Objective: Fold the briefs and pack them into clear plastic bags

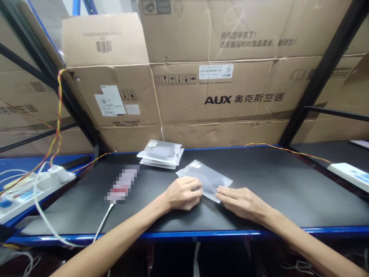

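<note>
A frosted plastic pouch (209, 177) with a small white label lies tilted on the dark mat, between my two hands. My left hand (184, 193) has its fingers curled closed on the pouch's near left edge. With the fingers stretched together, my right hand (240, 200) pinches the near right corner, its thumb hidden beneath. What the pouch contains cannot be made out. Farther back and to the left, a stack of similar pouches (161, 153) rests on the mat, the top one also carrying a white label.
A pixelated phone-like object (123, 184) with a white cable (103, 222) lies to the left. Power strips (37, 188) stand at the left and right (351, 173). Large cardboard sheets (219, 92) wall the back, behind black metal posts (319, 69). A blue edge (161, 235) borders the table (276, 184).
</note>
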